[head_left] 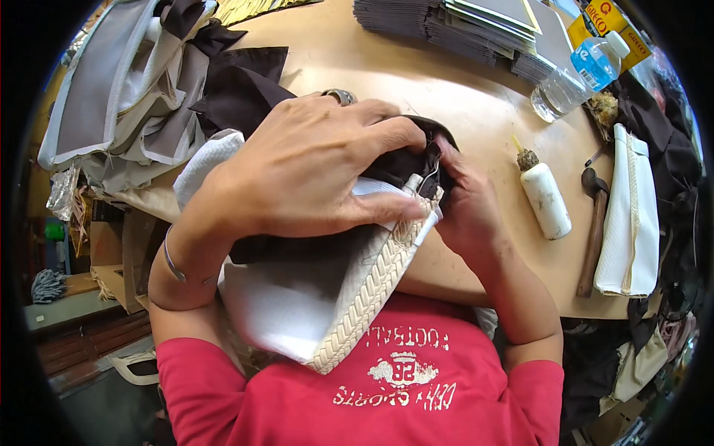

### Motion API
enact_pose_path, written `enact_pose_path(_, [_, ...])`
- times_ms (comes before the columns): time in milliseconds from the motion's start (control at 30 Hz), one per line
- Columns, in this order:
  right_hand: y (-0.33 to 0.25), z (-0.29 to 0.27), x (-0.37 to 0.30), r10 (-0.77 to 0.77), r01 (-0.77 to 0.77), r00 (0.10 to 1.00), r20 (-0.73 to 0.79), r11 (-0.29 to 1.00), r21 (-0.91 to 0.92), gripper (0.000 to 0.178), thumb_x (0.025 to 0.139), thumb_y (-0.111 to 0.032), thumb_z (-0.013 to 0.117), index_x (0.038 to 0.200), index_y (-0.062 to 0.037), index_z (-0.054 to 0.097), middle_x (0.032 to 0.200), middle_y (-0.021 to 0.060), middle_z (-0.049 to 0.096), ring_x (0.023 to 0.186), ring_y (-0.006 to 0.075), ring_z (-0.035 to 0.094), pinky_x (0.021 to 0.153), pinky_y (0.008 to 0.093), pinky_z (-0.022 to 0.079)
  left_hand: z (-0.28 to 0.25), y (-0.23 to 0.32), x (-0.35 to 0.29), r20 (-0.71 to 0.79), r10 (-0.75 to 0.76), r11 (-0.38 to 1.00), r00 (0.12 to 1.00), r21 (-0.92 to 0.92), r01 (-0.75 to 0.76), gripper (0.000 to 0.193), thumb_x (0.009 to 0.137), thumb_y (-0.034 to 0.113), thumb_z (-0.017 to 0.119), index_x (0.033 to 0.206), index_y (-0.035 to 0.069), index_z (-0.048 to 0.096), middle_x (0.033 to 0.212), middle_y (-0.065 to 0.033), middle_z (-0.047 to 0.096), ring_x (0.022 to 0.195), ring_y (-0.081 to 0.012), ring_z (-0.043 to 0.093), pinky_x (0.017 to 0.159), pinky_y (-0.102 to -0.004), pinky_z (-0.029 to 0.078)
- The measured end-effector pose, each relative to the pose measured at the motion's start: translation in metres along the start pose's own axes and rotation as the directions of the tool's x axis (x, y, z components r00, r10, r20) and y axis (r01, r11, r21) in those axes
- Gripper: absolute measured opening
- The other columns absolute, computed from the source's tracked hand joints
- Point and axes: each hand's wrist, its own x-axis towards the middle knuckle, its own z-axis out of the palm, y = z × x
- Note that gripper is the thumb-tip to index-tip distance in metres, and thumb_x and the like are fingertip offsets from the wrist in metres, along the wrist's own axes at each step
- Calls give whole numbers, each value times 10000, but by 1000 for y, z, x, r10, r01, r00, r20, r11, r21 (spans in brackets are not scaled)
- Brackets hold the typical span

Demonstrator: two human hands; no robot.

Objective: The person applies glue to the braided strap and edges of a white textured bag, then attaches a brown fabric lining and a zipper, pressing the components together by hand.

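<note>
Close to my chest I hold a white bag piece (279,301) with a cream braided strip (363,297) along its edge and a dark brown lining (398,165). My left hand (312,171) lies over its top, the thumb pressed on the upper end of the braid and the fingers curled onto the lining. At the right end my right hand (472,197) grips the same edge, its thumb against the dark cloth. Part of the fingers is hidden behind the fabric. A thin pale cord or wire-like line shows between the hands.
White-and-grey fabric pieces (97,97) and dark cloth (242,85) are heaped at the left. Stacked grey panels (424,26) stand at the back. On the right are a water bottle (576,78), a white squeeze bottle (547,201), a hammer (591,230) and a folded white piece (628,223).
</note>
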Motion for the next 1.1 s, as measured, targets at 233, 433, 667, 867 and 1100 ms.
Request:
enact_pose_path(233, [18, -23, -16, 133, -141, 985, -107, 987, -75, 271, 859, -200, 450, 1042, -3, 486, 919, 62, 571, 804, 129, 557, 733, 259, 452, 34, -16, 14, 220, 143, 967, 965, -239, -89, 602, 576, 487, 679, 961, 56, 509, 833, -95, 562, 792, -281, 546, 840, -388, 335])
enact_pose_path(433, [17, -31, -33, 176, -184, 983, -58, 959, -213, 279, 844, -170, 485, 1081, -43, 411, 992, 40, 500, 934, 89, 473, 823, 244, 381, 45, -13, 9, 330, 147, 874, 932, -485, 34, 546, 562, 407, 710, 914, 48, 497, 829, -85, 544, 835, -272, 536, 848, -365, 350])
enact_pose_path(667, [23, -10, -29, -70, 60, 985, 160, 996, 66, 587, 820, -98, 476, 1320, -88, 170, 1236, 63, 374, 1113, 148, 394, 950, 268, 291, 30, -19, 0, 48, 126, 919, 991, -381, -98, 717, 499, 413, 724, 1042, 28, 459, 971, -140, 523, 931, -312, 496, 849, -355, 350])
enact_pose_path(867, [22, -20, -30, -4, 6, 998, 65, 1000, -26, 579, 800, -80, 496, 1307, -74, 217, 1192, 82, 439, 1053, 177, 450, 933, 310, 320, 42, -20, 6, 277, 119, 899, 953, -438, 16, 602, 533, 372, 708, 977, 41, 472, 937, -104, 510, 882, -286, 495, 787, -348, 364])
enact_pose_path(1100, [-36, -71, -71, -583, 57, 705, 403, -521, -852, 469, 744, -179, 592, 1168, -54, 433, 1013, 95, 557, 857, 252, 537, 785, 333, 393, 44, -28, 4, 216, 147, 662, 965, -747, 67, 477, 549, 212, 700, 916, 19, 465, 855, -52, 480, 811, -145, 462, 753, -241, 353])
